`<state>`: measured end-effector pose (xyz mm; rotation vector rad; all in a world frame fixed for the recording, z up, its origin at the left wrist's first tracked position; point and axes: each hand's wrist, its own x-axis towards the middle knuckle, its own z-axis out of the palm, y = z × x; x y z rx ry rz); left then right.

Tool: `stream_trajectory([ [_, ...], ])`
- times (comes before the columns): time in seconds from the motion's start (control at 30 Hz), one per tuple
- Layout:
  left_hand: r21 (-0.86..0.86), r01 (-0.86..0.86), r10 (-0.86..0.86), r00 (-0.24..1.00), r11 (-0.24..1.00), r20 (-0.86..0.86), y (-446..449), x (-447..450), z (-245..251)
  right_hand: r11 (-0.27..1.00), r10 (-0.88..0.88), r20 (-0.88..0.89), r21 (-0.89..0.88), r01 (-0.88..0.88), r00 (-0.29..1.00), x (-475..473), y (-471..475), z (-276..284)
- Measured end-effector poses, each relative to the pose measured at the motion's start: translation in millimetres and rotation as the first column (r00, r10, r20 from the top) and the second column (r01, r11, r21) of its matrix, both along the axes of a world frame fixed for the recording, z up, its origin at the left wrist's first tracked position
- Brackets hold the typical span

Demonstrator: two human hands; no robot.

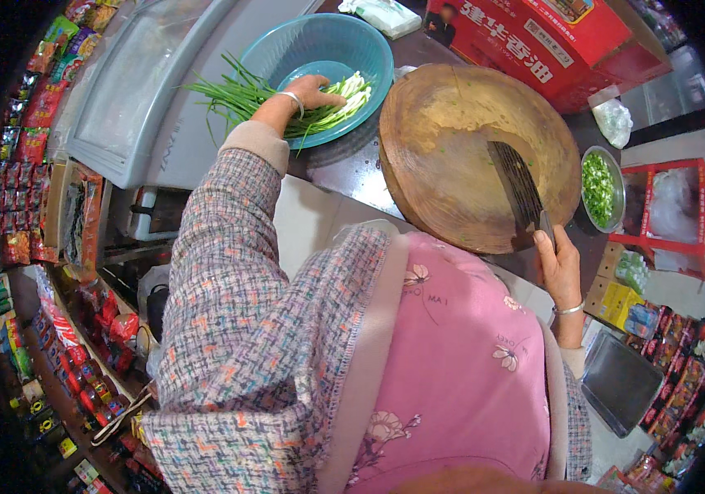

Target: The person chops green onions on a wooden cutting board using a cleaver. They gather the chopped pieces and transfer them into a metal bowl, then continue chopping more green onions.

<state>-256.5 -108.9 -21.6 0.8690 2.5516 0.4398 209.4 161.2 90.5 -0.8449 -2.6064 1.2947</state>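
My left hand [309, 96] rests on a bunch of green onions [247, 102] lying in a blue-green plastic basin [377, 52]; its fingers are around the stalks near the white ends, and the green tops hang over the left rim. My right hand [557, 262] grips the handle of a cleaver [516, 179], whose dark, wet blade lies over a round wooden chopping block [445, 179]. A few green bits stick to the block. Right of it stands a metal bowl [621, 213] of chopped green onions [598, 188].
A red printed cardboard box [543, 49] stands behind the block, with a tied plastic bag [613, 122] by its corner. A white packet [383, 15] lies behind the basin. At left is a grey-framed glass-lidded case [142, 86]; packaged goods line both sides.
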Motion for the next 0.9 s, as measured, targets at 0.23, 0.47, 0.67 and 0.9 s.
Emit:
stream_trajectory([
  [0.23,-0.179,0.072,-0.084,0.995,0.981,-0.057,8.0,15.4,18.5,0.993,-0.09,0.06,-0.073,0.094,0.994,0.6,-6.2,-1.4],
  [0.47,0.042,0.29,-0.275,0.939,0.956,-0.208,-18.6,27.0,36.2,0.992,-0.102,0.056,-0.071,0.106,0.993,0.6,-8.0,-1.1],
  [0.67,-0.21,0.331,-0.375,0.899,0.92,-0.225,-58.3,29.7,41.2,0.99,-0.093,0.081,-0.103,0.102,0.992,1.4,-5.7,-0.9],
  [0.9,-0.271,0.265,-0.33,0.914,0.925,-0.234,-62.5,8.4,24.3,0.989,-0.072,0.057,-0.127,0.079,0.996,1.6,0.1,-3.7],
])
